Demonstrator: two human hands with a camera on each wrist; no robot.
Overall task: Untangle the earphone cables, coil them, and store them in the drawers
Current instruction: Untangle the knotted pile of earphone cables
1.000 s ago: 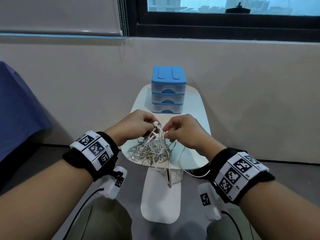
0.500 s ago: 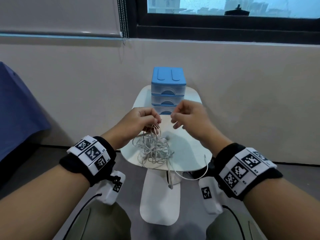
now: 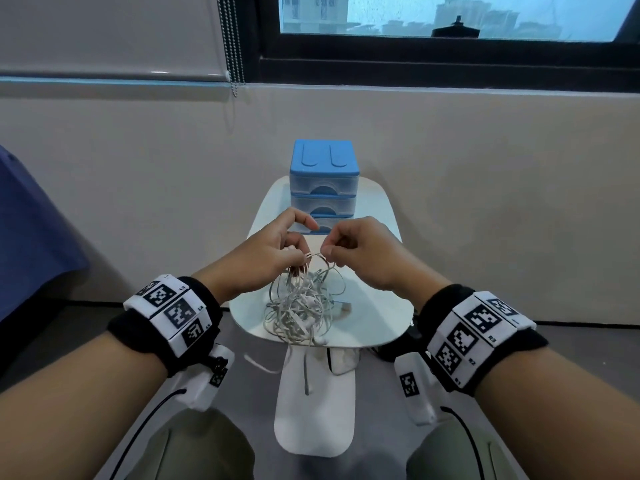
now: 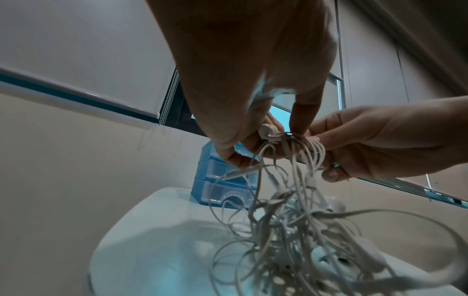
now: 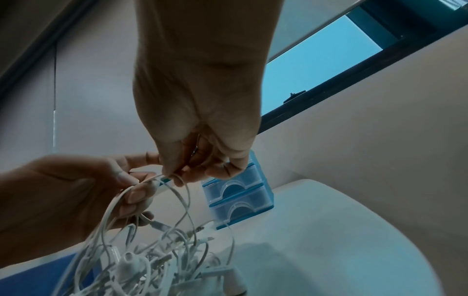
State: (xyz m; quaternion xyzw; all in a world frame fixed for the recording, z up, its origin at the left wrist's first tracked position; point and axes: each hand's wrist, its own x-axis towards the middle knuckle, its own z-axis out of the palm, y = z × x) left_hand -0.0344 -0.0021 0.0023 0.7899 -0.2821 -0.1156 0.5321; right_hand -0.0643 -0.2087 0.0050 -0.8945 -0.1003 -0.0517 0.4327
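Note:
A tangle of white earphone cables [image 3: 300, 308] [image 4: 298, 238] [image 5: 152, 254] lies on the near half of the small white table [image 3: 377, 317], with its top strands lifted. My left hand [image 3: 277, 247] [image 4: 255, 112] holds several looped strands and an earbud [image 4: 266, 129] between thumb and fingers. Close beside it, my right hand [image 3: 353, 251] [image 5: 200, 152] pinches a strand at the top of the loops. One cable end hangs off the table's front edge [image 3: 306, 375]. The blue three-drawer box [image 3: 324, 188] [image 5: 238, 198] stands behind the hands, all drawers closed.
The table stands against a beige wall under a window [image 3: 450, 15]. A blue covered surface [image 3: 31, 230] is at the left. The table's white base [image 3: 315, 410] lies on the grey floor between my knees.
Both hands have dropped a little and come together again over the tangle. The loop that hung off the table's right front edge is now up on the table.

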